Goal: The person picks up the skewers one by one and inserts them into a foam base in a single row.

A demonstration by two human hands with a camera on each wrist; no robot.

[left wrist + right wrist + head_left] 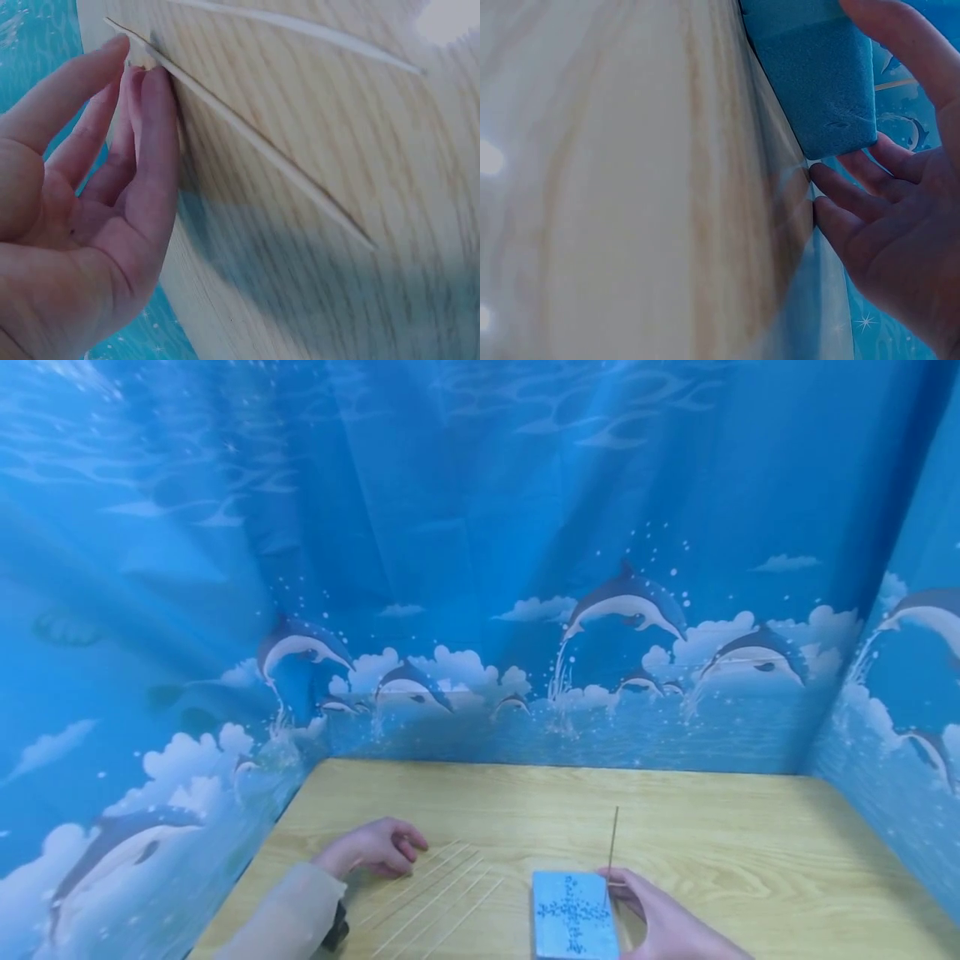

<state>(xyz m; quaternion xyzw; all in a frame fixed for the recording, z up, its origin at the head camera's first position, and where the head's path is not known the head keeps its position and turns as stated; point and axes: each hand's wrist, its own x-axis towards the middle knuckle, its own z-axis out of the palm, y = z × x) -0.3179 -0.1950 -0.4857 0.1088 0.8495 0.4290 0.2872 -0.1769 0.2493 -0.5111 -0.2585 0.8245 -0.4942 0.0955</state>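
In the head view a light blue foam block (573,914), marked with dark blue specks in a cross-like pattern, lies on the table. Beside its right side, my right hand (656,914) holds it between thumb and fingers; the right wrist view shows the block's plain blue side (817,82). A thin wooden stick (612,843) stands up at the block's right edge. My left hand (386,846) is at the upper left of several loose sticks (442,893). In the left wrist view its bent fingertips lie close alongside one stick (262,144), with no clear grip on it.
The wooden table (750,843) is bordered by blue curtains (465,568) printed with dolphins and clouds. A black object (337,927) shows at the left sleeve (288,914). Another stick (300,22) lies farther up in the left wrist view.
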